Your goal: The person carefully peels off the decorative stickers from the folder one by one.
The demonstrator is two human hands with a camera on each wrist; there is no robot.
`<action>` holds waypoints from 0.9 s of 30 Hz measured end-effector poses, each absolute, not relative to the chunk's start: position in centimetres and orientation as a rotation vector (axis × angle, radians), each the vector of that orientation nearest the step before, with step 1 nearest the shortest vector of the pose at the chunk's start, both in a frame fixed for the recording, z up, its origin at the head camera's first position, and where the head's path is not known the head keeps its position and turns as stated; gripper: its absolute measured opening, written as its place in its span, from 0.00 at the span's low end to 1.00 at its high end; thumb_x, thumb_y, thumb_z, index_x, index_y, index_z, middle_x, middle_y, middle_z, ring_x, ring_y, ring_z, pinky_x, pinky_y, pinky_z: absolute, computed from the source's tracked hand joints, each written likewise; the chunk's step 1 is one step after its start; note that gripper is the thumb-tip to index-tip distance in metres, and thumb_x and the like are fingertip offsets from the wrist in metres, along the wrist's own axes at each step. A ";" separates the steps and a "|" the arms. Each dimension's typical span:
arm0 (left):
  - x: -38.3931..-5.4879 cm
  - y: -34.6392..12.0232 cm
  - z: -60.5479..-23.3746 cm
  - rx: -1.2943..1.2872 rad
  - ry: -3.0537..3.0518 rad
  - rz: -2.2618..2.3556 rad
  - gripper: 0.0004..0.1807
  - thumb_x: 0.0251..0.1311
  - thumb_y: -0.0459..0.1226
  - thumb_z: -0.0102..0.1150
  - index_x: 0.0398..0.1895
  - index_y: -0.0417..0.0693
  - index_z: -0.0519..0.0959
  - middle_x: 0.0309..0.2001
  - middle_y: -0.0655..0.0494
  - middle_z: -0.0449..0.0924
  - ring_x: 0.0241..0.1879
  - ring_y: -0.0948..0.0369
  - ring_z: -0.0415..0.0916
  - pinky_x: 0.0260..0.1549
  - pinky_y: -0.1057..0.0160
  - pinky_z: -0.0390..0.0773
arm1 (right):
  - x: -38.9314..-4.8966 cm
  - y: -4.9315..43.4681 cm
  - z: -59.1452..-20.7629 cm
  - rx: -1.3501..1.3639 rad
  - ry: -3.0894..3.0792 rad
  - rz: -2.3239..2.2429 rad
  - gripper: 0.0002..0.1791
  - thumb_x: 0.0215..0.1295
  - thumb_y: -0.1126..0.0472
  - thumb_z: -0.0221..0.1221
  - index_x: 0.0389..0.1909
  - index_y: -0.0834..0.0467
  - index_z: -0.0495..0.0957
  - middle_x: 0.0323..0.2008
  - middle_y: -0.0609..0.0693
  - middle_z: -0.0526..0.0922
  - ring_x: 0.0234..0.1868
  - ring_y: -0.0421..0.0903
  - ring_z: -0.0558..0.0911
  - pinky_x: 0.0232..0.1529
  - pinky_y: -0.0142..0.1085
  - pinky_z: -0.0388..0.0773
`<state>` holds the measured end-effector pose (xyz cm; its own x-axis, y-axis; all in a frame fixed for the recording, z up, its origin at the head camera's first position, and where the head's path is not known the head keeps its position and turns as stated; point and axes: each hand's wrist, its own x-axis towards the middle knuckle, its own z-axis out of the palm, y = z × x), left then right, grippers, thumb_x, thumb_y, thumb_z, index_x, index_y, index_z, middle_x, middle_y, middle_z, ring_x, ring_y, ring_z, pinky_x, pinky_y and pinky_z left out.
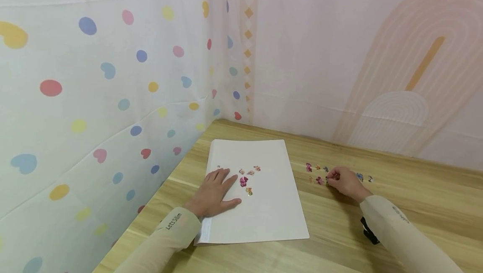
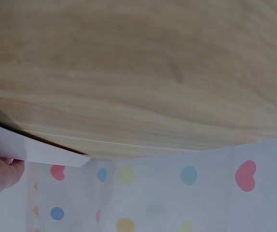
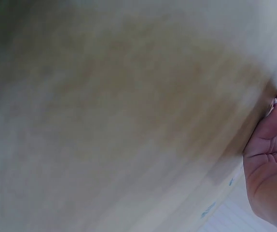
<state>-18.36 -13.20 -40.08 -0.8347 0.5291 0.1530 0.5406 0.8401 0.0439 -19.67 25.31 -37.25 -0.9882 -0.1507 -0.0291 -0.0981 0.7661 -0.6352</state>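
On a large white sheet [image 1: 260, 218] like a pad or folder lies my left hand [image 1: 213, 193], palm down with fingers spread. Near its fingertips are several small colourful cutout-like pieces, among them a magenta piece [image 1: 243, 181] and a yellow-orange piece [image 1: 249, 191]. To the right of the sheet, my right hand [image 1: 345, 183] pinches a small dark piece [image 1: 327, 179] between thumb and index finger, low over the wooden table. Thumb and finger meet at the tabletop in the right wrist view, where the hand [image 3: 269, 159] mostly hides the piece.
More small pieces lie in two short rows on the wooden table [image 1: 339, 239], including a pink piece [image 1: 308, 167] and a blue piece [image 1: 360, 177]. A dotted curtain [image 1: 113, 139] borders the table's left side, and a pale patterned curtain [image 1: 302, 76] stands behind.
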 end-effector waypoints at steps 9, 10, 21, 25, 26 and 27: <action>-18.3 -13.3 -40.0 -0.850 -2.886 -0.134 0.39 0.53 0.64 0.39 0.63 0.50 0.62 0.61 0.46 0.58 0.60 0.49 0.53 0.59 0.50 0.50 | -19.6 25.4 -37.2 -0.247 2.890 -1.020 0.05 0.56 0.68 0.54 0.31 0.67 0.72 0.28 0.55 0.75 0.27 0.45 0.71 0.25 0.35 0.68; -18.3 -13.3 -40.0 -0.849 -2.890 -0.128 0.40 0.53 0.65 0.39 0.63 0.50 0.62 0.61 0.46 0.57 0.60 0.49 0.53 0.59 0.50 0.50 | -19.6 25.4 -37.2 -0.241 2.876 -1.034 0.05 0.57 0.68 0.54 0.32 0.67 0.72 0.28 0.55 0.75 0.26 0.45 0.70 0.24 0.35 0.68; -18.6 -13.1 -39.7 -0.882 -2.841 -0.154 0.38 0.54 0.63 0.41 0.62 0.49 0.63 0.60 0.45 0.59 0.59 0.49 0.54 0.58 0.50 0.52 | -20.5 22.8 -35.9 -0.242 2.737 -1.323 0.11 0.60 0.63 0.54 0.36 0.69 0.74 0.27 0.54 0.76 0.24 0.43 0.72 0.22 0.33 0.71; -18.6 -13.1 -40.0 -0.866 -2.844 -0.156 0.39 0.53 0.64 0.41 0.62 0.50 0.64 0.60 0.45 0.60 0.59 0.49 0.55 0.58 0.50 0.52 | -20.5 18.9 -35.8 -0.332 2.639 -1.366 0.10 0.60 0.63 0.55 0.37 0.67 0.76 0.29 0.53 0.77 0.27 0.44 0.73 0.27 0.34 0.72; -18.5 -13.1 -40.1 -0.859 -2.849 -0.154 0.39 0.53 0.64 0.41 0.62 0.50 0.64 0.60 0.45 0.60 0.59 0.49 0.55 0.58 0.50 0.52 | -20.5 17.9 -35.9 -0.344 2.610 -1.370 0.10 0.59 0.63 0.55 0.37 0.66 0.76 0.29 0.53 0.76 0.28 0.44 0.73 0.27 0.34 0.72; -18.5 -13.1 -40.2 -0.855 -2.852 -0.150 0.39 0.53 0.64 0.40 0.62 0.50 0.64 0.60 0.46 0.60 0.59 0.49 0.55 0.58 0.50 0.52 | -20.4 16.9 -36.0 -0.354 2.588 -1.366 0.09 0.59 0.63 0.55 0.36 0.65 0.76 0.29 0.52 0.76 0.28 0.43 0.72 0.27 0.34 0.71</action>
<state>-18.52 -13.15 -40.15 -0.8236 0.5374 0.1813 0.5534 0.8314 0.0500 -20.41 16.89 -35.99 -0.9527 -0.2980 -0.0588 -0.1195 0.5457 -0.8294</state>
